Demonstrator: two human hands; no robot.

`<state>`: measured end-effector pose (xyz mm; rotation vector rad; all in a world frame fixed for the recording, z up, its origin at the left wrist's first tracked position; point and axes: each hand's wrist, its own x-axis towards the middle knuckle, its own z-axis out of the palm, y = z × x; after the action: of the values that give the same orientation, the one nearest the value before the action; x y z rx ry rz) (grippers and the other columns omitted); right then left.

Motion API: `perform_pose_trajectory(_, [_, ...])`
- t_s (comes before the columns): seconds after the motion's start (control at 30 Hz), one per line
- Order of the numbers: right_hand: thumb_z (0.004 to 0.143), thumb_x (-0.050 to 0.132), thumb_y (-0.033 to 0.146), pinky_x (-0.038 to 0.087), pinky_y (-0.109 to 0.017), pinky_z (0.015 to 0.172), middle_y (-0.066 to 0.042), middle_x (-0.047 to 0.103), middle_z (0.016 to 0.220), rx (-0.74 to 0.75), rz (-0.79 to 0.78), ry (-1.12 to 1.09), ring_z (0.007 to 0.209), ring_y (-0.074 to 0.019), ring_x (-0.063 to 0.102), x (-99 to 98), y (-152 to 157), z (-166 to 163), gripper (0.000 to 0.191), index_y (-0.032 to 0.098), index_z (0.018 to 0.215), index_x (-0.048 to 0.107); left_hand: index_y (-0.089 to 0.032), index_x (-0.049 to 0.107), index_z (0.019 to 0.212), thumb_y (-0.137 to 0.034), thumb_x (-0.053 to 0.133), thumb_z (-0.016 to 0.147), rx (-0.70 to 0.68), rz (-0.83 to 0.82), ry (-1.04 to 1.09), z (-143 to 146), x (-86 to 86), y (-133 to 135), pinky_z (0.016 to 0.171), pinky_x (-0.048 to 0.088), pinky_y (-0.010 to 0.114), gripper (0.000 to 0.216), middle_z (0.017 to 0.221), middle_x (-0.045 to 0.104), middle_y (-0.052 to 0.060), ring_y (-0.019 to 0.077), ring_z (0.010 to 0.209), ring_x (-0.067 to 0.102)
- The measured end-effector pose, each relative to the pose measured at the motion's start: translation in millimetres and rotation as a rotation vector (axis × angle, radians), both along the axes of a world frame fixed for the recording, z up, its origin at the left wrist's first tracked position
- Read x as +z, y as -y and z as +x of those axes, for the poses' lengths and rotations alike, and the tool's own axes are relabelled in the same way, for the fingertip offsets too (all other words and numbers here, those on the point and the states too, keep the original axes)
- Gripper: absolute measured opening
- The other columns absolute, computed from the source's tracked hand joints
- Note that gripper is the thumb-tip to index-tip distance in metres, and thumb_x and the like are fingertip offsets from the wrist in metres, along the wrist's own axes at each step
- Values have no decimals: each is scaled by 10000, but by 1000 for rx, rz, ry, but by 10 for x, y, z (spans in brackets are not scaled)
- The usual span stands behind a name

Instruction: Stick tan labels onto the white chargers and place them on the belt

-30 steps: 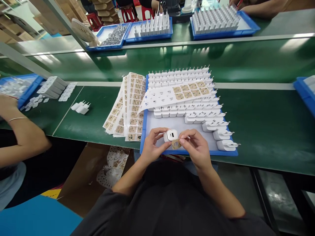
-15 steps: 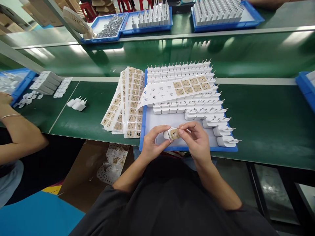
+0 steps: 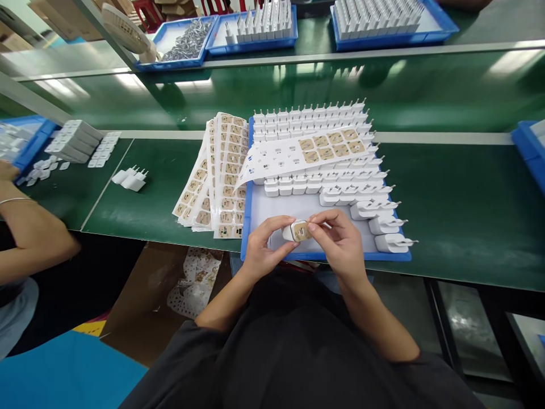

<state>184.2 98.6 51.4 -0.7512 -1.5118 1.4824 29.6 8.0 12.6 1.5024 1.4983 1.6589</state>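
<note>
My left hand (image 3: pixel 269 245) grips a white plug charger (image 3: pixel 288 233) between thumb and fingers, above the front of a blue tray (image 3: pixel 246 227). On the charger's end face lies a tan sticker (image 3: pixel 301 230). The thumb and fingertips of my right hand (image 3: pixel 338 241) are pinched at the sticker's right edge. Rows of white plug chargers (image 3: pixel 293 186) fill the back and right of the tray, prongs showing. Across them rests a partly used sticker sheet (image 3: pixel 276 159), with tan stickers left at its right end.
A fanned stack of sticker sheets (image 3: pixel 227 170) lies left of the tray. Farther left are loose plug chargers (image 3: pixel 130 179) and a co-worker's arm (image 3: pixel 36 238). More blue trays (image 3: pixel 394 40) stand on the back shelf. Below the bench edge is a cardboard box (image 3: pixel 140 301).
Both hands keep nearly the same hold on the charger and sticker. The whole view has shifted very slightly.
</note>
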Motion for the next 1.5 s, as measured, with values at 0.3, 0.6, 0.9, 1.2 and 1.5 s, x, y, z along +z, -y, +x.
perform_pose_trajectory(0.3, [910, 726, 344, 601, -326, 801, -12, 659, 859, -5, 11, 17, 852, -176, 656, -17, 8, -7, 112, 252, 888, 667, -258, 682, 1274, -254, 795, 855, 7, -3, -11, -4, 3, -1, 1049, 551, 433, 434, 1236, 727, 96, 266, 1203, 669])
perform_pose_trajectory(0.6, [891, 753, 324, 618, -330, 802, -2, 656, 858, -32, 30, 52, 830, -167, 660, -20, 29, -13, 114, 253, 893, 664, -253, 682, 1268, -251, 774, 871, 6, -8, -17, 2, 8, -1, 1061, 546, 442, 408, 1236, 726, 97, 266, 1210, 664])
perform_pose_trajectory(0.9, [896, 746, 307, 627, -335, 807, 0, 676, 857, -46, 91, 85, 800, -160, 670, -20, 31, -25, 100, 251, 905, 664, -264, 672, 1278, -221, 771, 870, -4, 21, -22, 2, 10, -12, 1056, 548, 435, 421, 1236, 725, 91, 258, 1204, 667])
perform_pose_trajectory(1.2, [910, 710, 277, 609, -352, 745, -17, 685, 852, -119, 372, 290, 783, -181, 656, 75, 50, -37, 53, 253, 922, 664, -253, 682, 1243, -219, 779, 864, 23, 17, -43, 13, 38, -11, 1042, 559, 423, 393, 1204, 730, 89, 248, 1175, 679])
perform_pose_trajectory(1.5, [874, 747, 349, 612, -270, 650, -53, 619, 1080, 216, -44, 80, 979, -200, 603, -41, 40, -53, 252, 270, 1094, 653, -258, 649, 1189, -170, 812, 824, 64, 142, 154, 10, -54, -34, 1002, 596, 394, 410, 1189, 683, 80, 223, 1180, 678])
